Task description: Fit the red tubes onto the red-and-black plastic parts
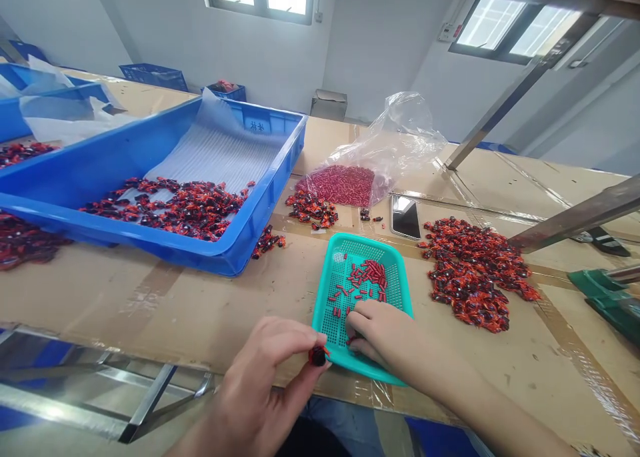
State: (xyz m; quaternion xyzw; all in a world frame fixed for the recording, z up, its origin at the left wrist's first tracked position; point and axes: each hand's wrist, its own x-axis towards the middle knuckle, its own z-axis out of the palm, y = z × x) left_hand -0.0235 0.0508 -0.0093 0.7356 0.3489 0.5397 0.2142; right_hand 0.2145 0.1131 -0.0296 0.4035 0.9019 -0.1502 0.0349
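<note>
My left hand (273, 370) pinches a small black and red-orange piece (318, 356) between thumb and fingertips, just off the near left edge of the green basket (327, 277). Inside that perforated basket, my right hand (375, 330) reaches down with curled fingers; a bit of red shows at the fingertips, but I cannot make out what they hold. Small dark red cylinders (367, 277) lie in the basket, heaped toward its far right side and scattered elsewhere.
A blue tray (225, 260) with similar black and red pieces stands left. Another heap (470, 270) lies right, near a metal post (575, 217). Behind the basket are a phone (405, 217), a small pile (313, 210) and a clear bag (345, 183) of red cylinders.
</note>
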